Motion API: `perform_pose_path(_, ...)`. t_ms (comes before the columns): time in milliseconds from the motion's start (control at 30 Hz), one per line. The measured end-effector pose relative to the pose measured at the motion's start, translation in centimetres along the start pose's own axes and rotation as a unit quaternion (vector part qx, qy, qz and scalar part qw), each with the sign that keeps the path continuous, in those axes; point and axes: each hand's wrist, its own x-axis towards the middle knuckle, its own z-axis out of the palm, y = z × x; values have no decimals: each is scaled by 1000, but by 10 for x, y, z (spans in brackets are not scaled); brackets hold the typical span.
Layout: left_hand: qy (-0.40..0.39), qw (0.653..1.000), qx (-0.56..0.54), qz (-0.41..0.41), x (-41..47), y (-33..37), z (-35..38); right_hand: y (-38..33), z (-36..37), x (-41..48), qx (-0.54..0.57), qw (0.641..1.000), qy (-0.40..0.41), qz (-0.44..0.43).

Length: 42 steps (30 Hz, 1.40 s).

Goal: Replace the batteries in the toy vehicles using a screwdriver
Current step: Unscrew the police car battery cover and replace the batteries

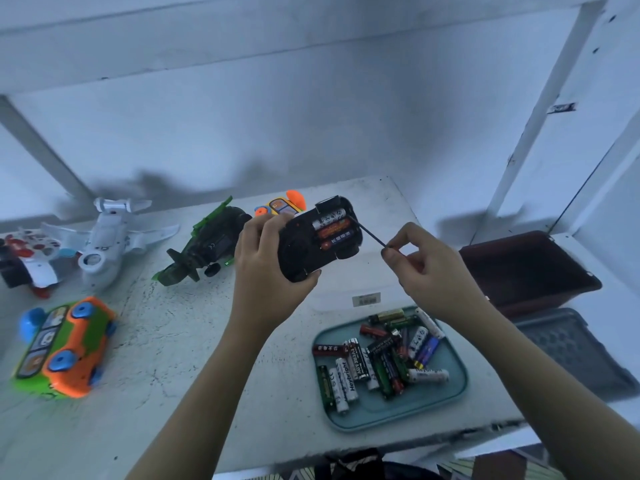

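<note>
Toy car [298,251]: L hand [264,263]; screwdriver [372,235]: R hand [429,273].

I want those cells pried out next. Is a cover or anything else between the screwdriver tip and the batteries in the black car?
Nothing visible does. The left hand holds the black car underside up, its compartment uncovered and three batteries exposed. The screwdriver, pinched in the right hand, has its tip at their end.
</note>
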Motion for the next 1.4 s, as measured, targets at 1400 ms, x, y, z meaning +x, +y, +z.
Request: perform_pose_path(1400,95,992,78,-7,17,27,51,-16,35,9,-8,999,-31,-17)
